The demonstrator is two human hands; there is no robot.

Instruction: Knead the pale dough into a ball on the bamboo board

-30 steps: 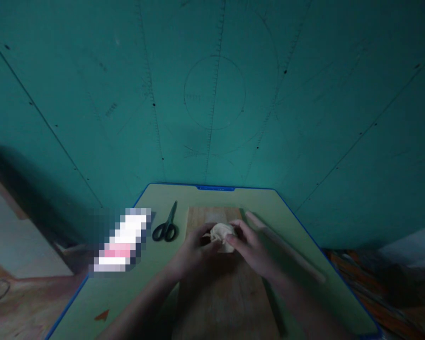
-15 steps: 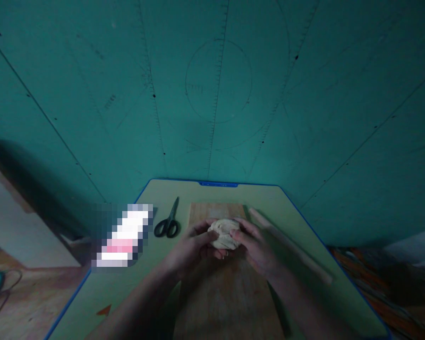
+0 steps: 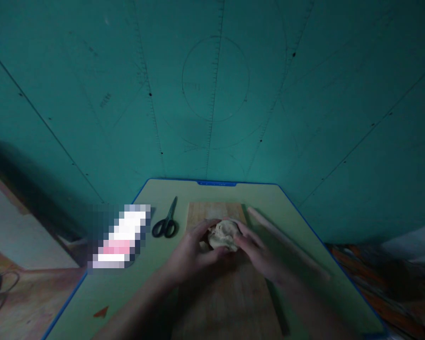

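Observation:
A pale, lumpy ball of dough (image 3: 224, 235) is held between my two hands over a wooden board (image 3: 226, 293). My left hand (image 3: 196, 248) curves around its left side, thumb along the near edge and fingers over the far left. On the right, my right hand (image 3: 253, 243) grips it, with the thumb pressed on the near right side and fingers behind. The fingertips on the far side are partly hidden. Whether the dough touches the board I cannot tell.
Black-handled scissors (image 3: 165, 226) lie left of the board. A long wooden rolling stick (image 3: 286, 242) rests on its right. A blurred-out item (image 3: 122, 236) lies at the left of the blue-edged table (image 3: 170, 186), with an orange scrap (image 3: 101, 311) nearer. Behind stands a green wall (image 3: 212, 94).
The dough has been turned in my hands and its surface looks different. My left thumb has moved from on top of it down to its near edge. The view has shifted slightly.

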